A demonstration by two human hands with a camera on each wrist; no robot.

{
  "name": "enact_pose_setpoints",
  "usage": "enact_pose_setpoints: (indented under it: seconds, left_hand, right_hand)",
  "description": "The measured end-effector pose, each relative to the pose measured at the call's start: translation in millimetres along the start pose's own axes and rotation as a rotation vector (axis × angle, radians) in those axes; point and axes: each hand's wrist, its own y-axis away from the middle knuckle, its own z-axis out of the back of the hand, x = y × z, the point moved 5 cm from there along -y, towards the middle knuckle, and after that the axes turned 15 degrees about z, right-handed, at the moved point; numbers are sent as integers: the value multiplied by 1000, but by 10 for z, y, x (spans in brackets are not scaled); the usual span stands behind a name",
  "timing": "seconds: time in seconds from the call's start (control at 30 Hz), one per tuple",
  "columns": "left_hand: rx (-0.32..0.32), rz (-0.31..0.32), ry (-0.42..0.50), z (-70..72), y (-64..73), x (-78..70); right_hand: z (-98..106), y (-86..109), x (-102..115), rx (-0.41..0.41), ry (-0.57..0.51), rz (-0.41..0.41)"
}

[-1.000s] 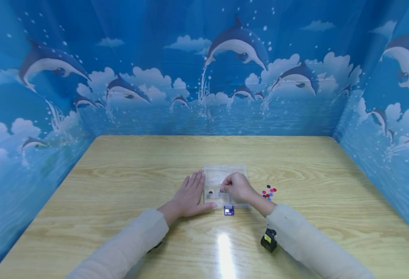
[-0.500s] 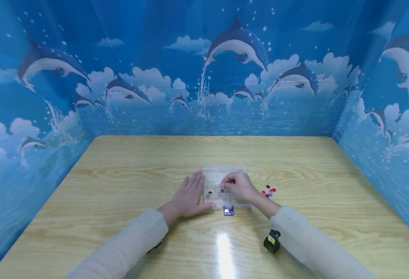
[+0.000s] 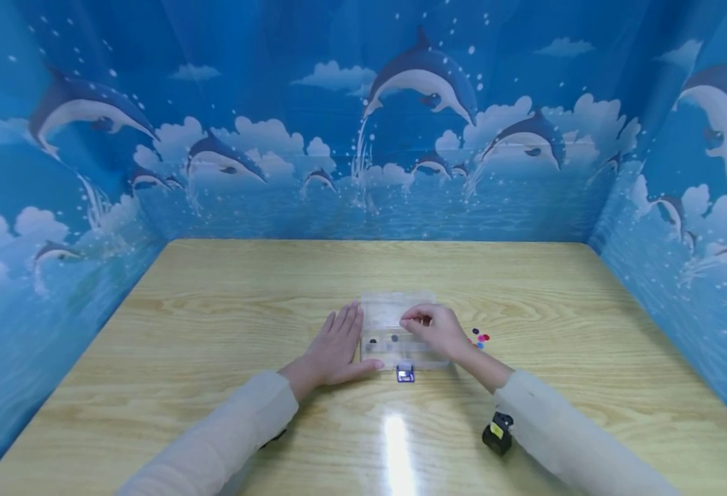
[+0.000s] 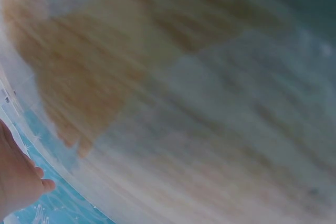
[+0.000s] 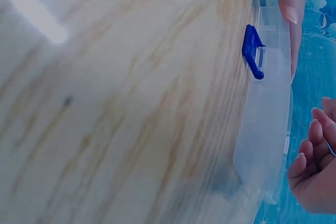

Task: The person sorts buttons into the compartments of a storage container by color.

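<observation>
A clear plastic compartment box (image 3: 383, 358) lies on the table with its lid (image 3: 386, 308) folded back. Along its left side my left hand (image 3: 335, 351) rests palm down, fingers straight and thumb at the front corner. Inside the box are a black disc (image 3: 373, 341) and a dark grey disc (image 3: 395, 338), small and button-like. Just over the right half is my right hand (image 3: 440, 334), thumb and forefinger close together. In the right wrist view the fingers of that hand (image 5: 317, 169) are loosely curled, and nothing shows between them.
Several small coloured discs (image 3: 481, 338), red, pink, blue and black, lie right of the box, partly behind my right forearm. A blue latch (image 3: 405, 374) sticks out at the box's front. A dolphin-print curtain (image 3: 363, 172) surrounds the wooden table (image 3: 245, 282).
My right hand has let go of the grey disc, which now lies in the box, and has drawn back to the right. My left hand has stayed in place.
</observation>
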Motion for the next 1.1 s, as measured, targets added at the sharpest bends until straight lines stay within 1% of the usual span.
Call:
enact_pose_setpoints:
  seconds: [0.2, 0.33, 0.63, 0.87, 1.0, 1.1]
  left_hand:
    - [2, -2, 7, 8, 0, -12]
    - [1, 2, 7, 8, 0, -15]
    - [12, 13, 12, 6, -3, -9]
    - [3, 4, 2, 8, 2, -9]
    - [0, -2, -1, 5, 0, -7]
    - [-1, -4, -2, 6, -2, -5]
  right_hand:
    - [49, 30, -42, -20, -2, 46]
    - [81, 57, -60, -25, -3, 61]
    - [166, 125, -116, -51, 10, 33]
    - [228, 150, -134, -59, 0, 58]
    - [264, 175, -149, -52, 21, 39]
    - [298, 193, -158, -47, 48, 42]
